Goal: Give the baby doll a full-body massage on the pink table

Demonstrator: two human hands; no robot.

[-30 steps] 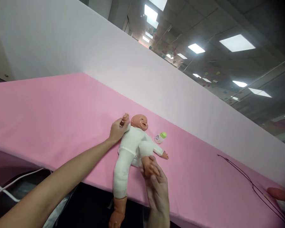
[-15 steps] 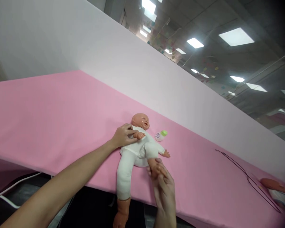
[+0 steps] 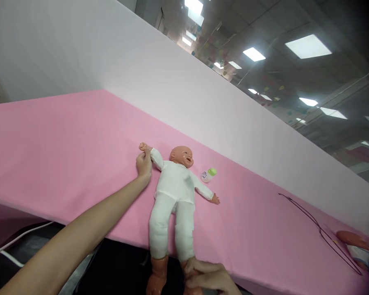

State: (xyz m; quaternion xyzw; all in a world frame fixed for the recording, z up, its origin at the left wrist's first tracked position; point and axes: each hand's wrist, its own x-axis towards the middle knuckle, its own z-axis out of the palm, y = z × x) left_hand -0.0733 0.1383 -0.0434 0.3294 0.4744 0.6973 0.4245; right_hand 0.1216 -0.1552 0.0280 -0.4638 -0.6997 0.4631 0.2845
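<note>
A baby doll (image 3: 176, 180) in a white cloth suit lies on its back on the pink-covered table (image 3: 64, 164), its feet hanging past the front edge. My left hand (image 3: 144, 164) is closed round the doll's arm near the wrist, holding it out to the left, level with the head. Down at the front edge, my right hand (image 3: 207, 275) grips the doll's foot on the right side; part of that foot is hidden behind my fingers. The doll's other arm rests on the cloth, pointing right.
A small clear bottle with a green cap (image 3: 208, 175) lies beside the doll's shoulder. To the right are a thin dark cable (image 3: 313, 221) and an orange and white object (image 3: 356, 246). A white partition (image 3: 203, 110) stands behind the table. White cables (image 3: 6, 254) hang lower left.
My left hand has swung the doll's arm from its chest out to the left. My right hand has lowered the bent leg, which now lies straight beside the other one.
</note>
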